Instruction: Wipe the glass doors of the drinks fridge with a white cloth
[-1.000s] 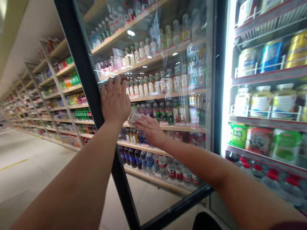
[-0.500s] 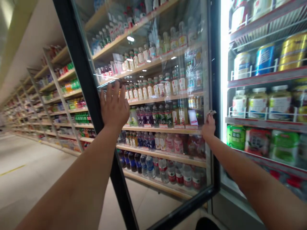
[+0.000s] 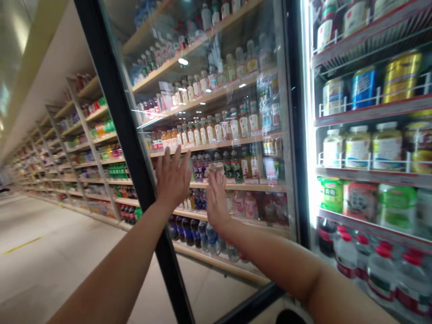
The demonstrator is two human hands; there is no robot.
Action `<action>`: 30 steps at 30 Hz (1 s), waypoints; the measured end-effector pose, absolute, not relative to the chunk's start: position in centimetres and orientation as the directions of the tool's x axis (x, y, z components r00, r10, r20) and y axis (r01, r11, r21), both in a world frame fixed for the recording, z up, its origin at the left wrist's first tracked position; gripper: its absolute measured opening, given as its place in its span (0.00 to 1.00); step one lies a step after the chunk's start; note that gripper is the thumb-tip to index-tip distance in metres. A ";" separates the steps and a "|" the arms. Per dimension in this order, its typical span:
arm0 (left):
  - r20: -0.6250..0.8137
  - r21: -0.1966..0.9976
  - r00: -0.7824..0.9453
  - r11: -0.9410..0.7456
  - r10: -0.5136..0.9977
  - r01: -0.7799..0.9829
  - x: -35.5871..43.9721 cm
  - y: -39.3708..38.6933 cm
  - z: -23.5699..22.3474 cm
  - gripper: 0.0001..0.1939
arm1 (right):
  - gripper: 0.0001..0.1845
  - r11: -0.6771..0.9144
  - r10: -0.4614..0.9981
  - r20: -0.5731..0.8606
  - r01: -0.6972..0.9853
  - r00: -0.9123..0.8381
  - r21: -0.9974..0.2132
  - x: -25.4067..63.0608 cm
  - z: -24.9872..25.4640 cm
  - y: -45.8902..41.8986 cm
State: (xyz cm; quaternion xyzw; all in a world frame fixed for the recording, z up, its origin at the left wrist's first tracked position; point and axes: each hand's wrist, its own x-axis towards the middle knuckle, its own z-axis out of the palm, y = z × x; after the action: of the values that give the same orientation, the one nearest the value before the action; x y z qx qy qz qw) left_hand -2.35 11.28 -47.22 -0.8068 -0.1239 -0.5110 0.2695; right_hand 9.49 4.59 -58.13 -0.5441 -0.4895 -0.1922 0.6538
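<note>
A glass fridge door [image 3: 232, 105] with a black frame [image 3: 118, 99] stands swung open in front of me. My left hand [image 3: 173, 177] lies against the glass beside the frame's left bar, fingers stretched and apart, holding nothing. To its right, my right hand [image 3: 218, 202] is up at the middle of the pane with a small pale crumpled cloth [image 3: 216, 170] under its fingertips. The cloth is mostly covered by the fingers, and its exact kind is hard to make out.
Through the glass, wooden shelves [image 3: 243, 184] hold rows of drink bottles. To the right is a lit fridge [image 3: 371, 173] with cans, bottles and pouches. Long store shelves [image 3: 91, 148] run off at left above a pale tiled floor [image 3: 60, 261].
My right hand has moved left with the cloth, from the door's right edge to the middle of the glass. My left hand sits slightly lower and further right in view.
</note>
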 end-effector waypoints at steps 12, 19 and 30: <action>0.775 -0.479 0.615 -0.772 -0.147 0.419 -1.9 9.1 -57.3 0.37 | 0.31 0.230 0.195 0.963 0.946 0.186 -0.229 15.5 -58.9 -0.7; 0.703 -0.528 0.688 -0.780 -0.178 0.337 -0.6 8.2 -62.4 0.23 | 0.31 -0.297 0.117 0.923 0.899 0.368 -0.321 27.5 -59.1 -1.5; 0.878 -0.394 0.453 -0.770 -0.154 0.501 2.2 10.3 -40.0 0.35 | 0.32 -0.350 0.065 0.970 0.915 0.235 -0.198 28.6 -60.2 -0.6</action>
State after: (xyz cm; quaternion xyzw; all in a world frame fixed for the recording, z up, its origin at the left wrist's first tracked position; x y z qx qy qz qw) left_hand 2.19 10.30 -40.00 -0.7897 -0.1098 -0.5113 0.3207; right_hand 28.61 -0.65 -60.20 -0.6569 -0.3729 -0.4935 0.4311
